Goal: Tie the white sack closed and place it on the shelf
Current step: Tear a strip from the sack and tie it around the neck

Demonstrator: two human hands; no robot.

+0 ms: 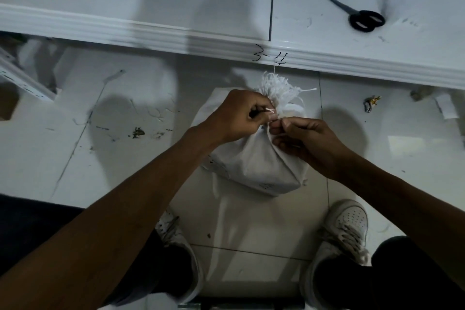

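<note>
A full white sack (pixel 261 166) stands on the tiled floor between my feet, its mouth gathered into a neck with a frayed white fringe (pixel 281 88) sticking up. My left hand (pixel 239 116) pinches a thin white string at the left of the neck. On the right of the neck, my right hand (pixel 302 138) pinches the string's other part, its fingers resting against the cloth. The two hands nearly touch at the neck. A white shelf (pixel 151 2) runs across the top of the view, with "3-4" handwritten on its front edge.
Black scissors (pixel 359 16) lie on the shelf at the right. My two white sneakers (pixel 347 229) flank the sack. Scraps and dirt marks (pixel 138 132) dot the floor at left, a crumpled scrap (pixel 371 104) at right, a perforated metal rail (pixel 22 78) at far left.
</note>
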